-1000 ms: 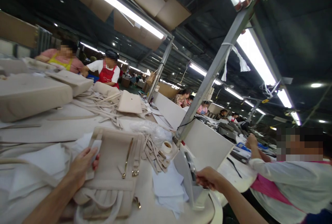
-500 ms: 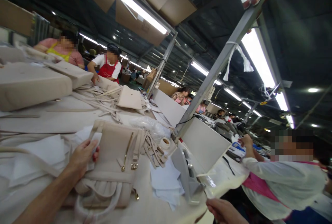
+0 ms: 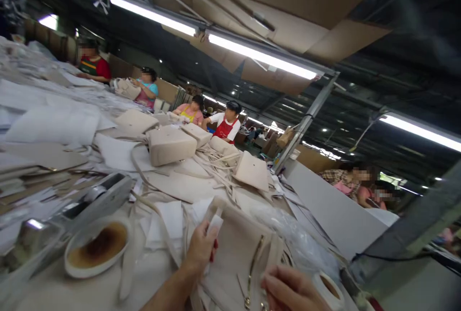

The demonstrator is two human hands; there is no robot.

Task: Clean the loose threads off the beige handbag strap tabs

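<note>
A beige handbag (image 3: pixel 234 234) with a gold zipper (image 3: pixel 255 263) lies on the table in front of me. At its left edge, my left hand (image 3: pixel 201 246) is closed with the thumb on a folded piece of white paper (image 3: pixel 216 222). Over the right side of the bag, my right hand (image 3: pixel 290 289) has its fingers curled and pressed together. Anything between those fingers is too small or blurred to make out. White sheets (image 3: pixel 171 222) and a beige strap lie left of the bag.
At the lower left are a dish of brown liquid (image 3: pixel 99 246) and a grey tape dispenser (image 3: pixel 79 220). A tape roll (image 3: pixel 327 289) lies beside my right hand. Beige bags (image 3: pixel 173 144), straps and clear plastic (image 3: pixel 297 234) cover the table. Several co-workers sit beyond, by a metal post (image 3: pixel 306 121).
The view has swung left, bringing the dish and another tape dispenser into sight. My right hand has moved from right of the near dispenser to over the bag. My left hand still holds the paper.
</note>
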